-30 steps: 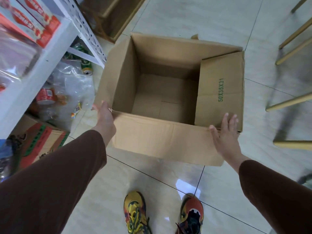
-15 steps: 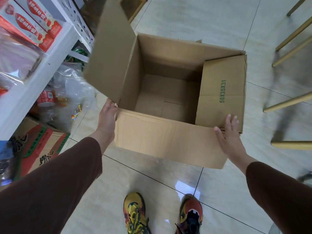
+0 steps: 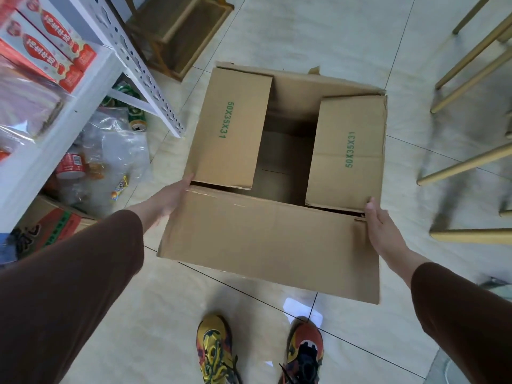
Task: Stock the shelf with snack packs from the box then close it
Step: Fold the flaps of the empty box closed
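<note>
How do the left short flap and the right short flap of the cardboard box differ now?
The left short flap looks longer and reaches further over the opening; the right short flap looks shorter. The left hand touches the box at the left flap's near corner; the right hand at the right flap's. Both flaps are folded inward, brown, and printed 50X35X31 in green.

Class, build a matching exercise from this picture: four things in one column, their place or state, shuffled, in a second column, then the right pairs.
Things:
1. brown cardboard box's left short flap
2. near long flap
3. red-and-white snack cartons
4. green drink can

Places or states:
A. on the white metal shelf
B. hanging outward toward the shoes
C. folded in over the opening
D. on the floor under the shelf

Pairs: 1-C, 2-B, 3-A, 4-D
</note>
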Available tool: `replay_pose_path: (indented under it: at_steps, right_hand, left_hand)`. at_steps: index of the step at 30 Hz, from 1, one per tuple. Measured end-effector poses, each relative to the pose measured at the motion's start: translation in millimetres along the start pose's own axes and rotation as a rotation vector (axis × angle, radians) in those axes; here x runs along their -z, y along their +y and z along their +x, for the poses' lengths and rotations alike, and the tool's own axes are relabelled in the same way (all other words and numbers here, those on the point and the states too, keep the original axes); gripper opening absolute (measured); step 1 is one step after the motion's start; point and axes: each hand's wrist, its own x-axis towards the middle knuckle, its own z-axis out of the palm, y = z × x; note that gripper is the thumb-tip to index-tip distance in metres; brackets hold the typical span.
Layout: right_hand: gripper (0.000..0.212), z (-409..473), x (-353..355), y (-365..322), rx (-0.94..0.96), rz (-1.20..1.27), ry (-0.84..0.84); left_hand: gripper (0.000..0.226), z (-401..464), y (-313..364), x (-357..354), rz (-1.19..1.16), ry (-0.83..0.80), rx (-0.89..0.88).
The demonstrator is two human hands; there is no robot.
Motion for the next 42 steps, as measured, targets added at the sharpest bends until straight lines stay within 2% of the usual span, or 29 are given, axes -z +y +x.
replay_pose_path:
  at_steps: [2,5,7,10,14,17,21,24,26,28,31,33,37,39,42]
  right_hand:
    - [0.089,2.5,16.4,-12.5,-0.046,-0.006,-0.026]
    - [0.076,5.6,44.0,-36.8,-0.182,-0.011,-0.136]
    - [0.077,5.6,65.1,-54.3,-0.279,-0.004,-0.222]
    - [0.083,10.6,94.9,-71.2,-0.326,0.027,-0.28]
    - [0.088,21.2,126.4,-91.7,-0.401,0.261,-0.178]
    - [0.089,32.5,135.9,-99.8,-0.38,0.332,-0.093]
    - [0.076,40.9,129.4,-109.5,-0.237,0.234,0.001]
    - [0.06,46.5,117.9,-115.4,-0.102,0.18,0.02]
    - [0.053,53.5,110.4,-116.3,-0.069,0.16,0.011]
    - [0.064,67.9,106.9,-114.2,-0.065,0.142,0.024]
    - [0.081,90.8,102.4,-109.9,-0.004,0.081,0.037]
    - [0.091,108.2,102.3,-111.4,0.026,0.039,0.062]
    - [0.08,142.8,109.5,-137.6,0.074,0.043,0.127]
    - [0.07,171.4,116.1,-146.4,0.067,0.052,0.143]
    - [0.072,218.4,123.9,-162.1,-0.008,0.119,0.139]
  left_hand:
    - [0.066,-6.3,12.5,10.7,0.067,-0.034,0.042]
    - [0.076,-14.3,28.0,32.9,0.166,-0.061,0.087]
    - [0.082,-21.7,39.6,47.9,0.162,-0.066,0.104]
    - [0.088,-35.5,63.5,65.7,0.004,-0.051,0.083]
    - [0.085,-43.4,95.3,65.3,-0.361,0.048,-0.005]
    - [0.077,-45.0,106.2,44.0,-0.432,0.144,-0.096]
    - [0.071,-41.5,105.1,6.0,-0.391,0.117,-0.195]
    - [0.08,-29.2,100.6,-20.4,-0.352,0.047,-0.192]
    - [0.078,-20.7,99.5,-35.0,-0.283,0.013,-0.166]
    - [0.075,-10.8,97.4,-50.1,-0.218,-0.025,-0.164]
    - [0.084,0.6,88.2,-67.2,-0.109,-0.066,-0.203]
    - [0.078,13.2,83.8,-80.1,-0.021,-0.073,-0.218]
    - [0.073,28.1,77.0,-107.9,0.088,0.024,-0.232]
    - [0.078,39.1,69.1,-119.5,0.137,0.079,-0.223]
    - [0.087,52.2,57.4,-132.3,0.201,0.199,-0.208]
